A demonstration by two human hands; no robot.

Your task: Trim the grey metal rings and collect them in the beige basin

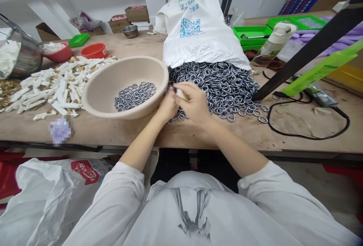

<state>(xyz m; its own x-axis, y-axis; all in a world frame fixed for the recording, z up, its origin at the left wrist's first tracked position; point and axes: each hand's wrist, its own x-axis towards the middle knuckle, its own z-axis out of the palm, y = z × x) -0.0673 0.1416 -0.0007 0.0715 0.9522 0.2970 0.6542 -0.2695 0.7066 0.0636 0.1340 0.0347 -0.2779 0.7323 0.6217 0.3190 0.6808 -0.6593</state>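
Note:
My two hands meet over the worktable, just right of the beige basin. My right hand is closed around a short cream piece with a dark end; its exact kind does not show. Close against it, my left hand has its fingers curled in, and whatever they grip is hidden. Behind and to the right of both hands spreads a large heap of grey rings, spilling from a white sack. More grey rings lie in the bottom of the basin.
White and brown strip-like pieces are piled at left, near a red bowl. On the right, a dark slanted post rises beside a looped black cable and a bottle. Green trays stand behind.

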